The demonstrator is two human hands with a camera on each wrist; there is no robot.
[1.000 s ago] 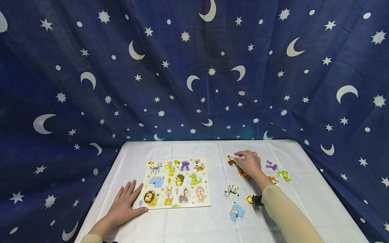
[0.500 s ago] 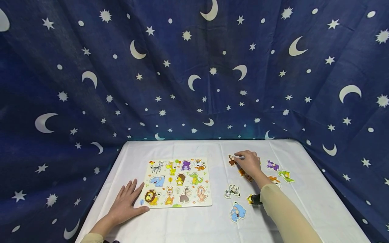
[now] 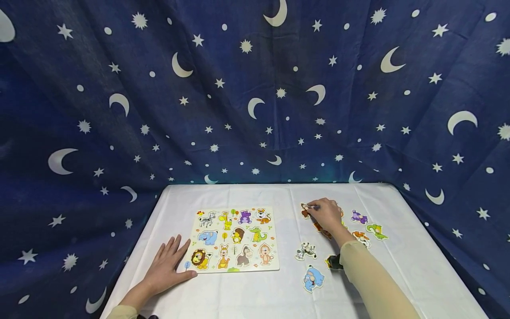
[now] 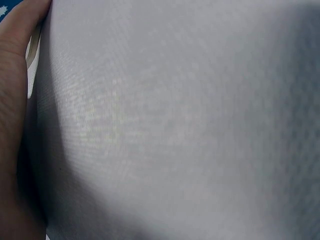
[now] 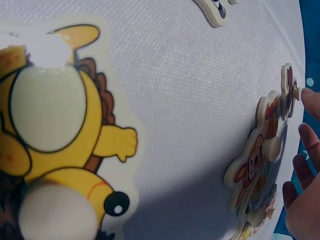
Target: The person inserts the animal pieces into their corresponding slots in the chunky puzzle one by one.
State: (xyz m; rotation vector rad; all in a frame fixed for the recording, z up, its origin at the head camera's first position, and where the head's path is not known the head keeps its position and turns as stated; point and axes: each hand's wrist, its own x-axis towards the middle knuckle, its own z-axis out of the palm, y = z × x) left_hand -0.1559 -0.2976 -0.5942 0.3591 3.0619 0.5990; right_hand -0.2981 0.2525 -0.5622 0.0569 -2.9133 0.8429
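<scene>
My left hand (image 3: 165, 268) lies flat with fingers spread on the white cloth, its thumb at the near left corner of the puzzle board (image 3: 259, 268). In the left wrist view only an edge of that hand (image 4: 12, 90) shows. My right hand (image 3: 327, 216) reaches to the far side of the loose pieces. Its thumb and index finger pinch a brown animal puzzle piece (image 3: 305, 212) by the knob; in the right wrist view a fingertip meets the knob of this piece (image 5: 287, 95). The other fingers are loosely bent. Orange-brown pieces (image 5: 252, 167) lie below the hand.
Loose zebra (image 3: 306, 251), elephant (image 3: 314, 279), purple hippo (image 3: 359, 217), crocodile (image 3: 376, 231) and tiger (image 3: 361, 238) pieces lie around the right forearm. A hedgehog piece (image 5: 50, 110) sits under the wrist. A starry blue curtain (image 3: 255, 88) stands behind the table.
The right hand stays at the brown piece, its wrist shifting slightly left and uncovering more of the tiger piece. A small gap now shows between thumb and index finger. The left hand keeps still.
</scene>
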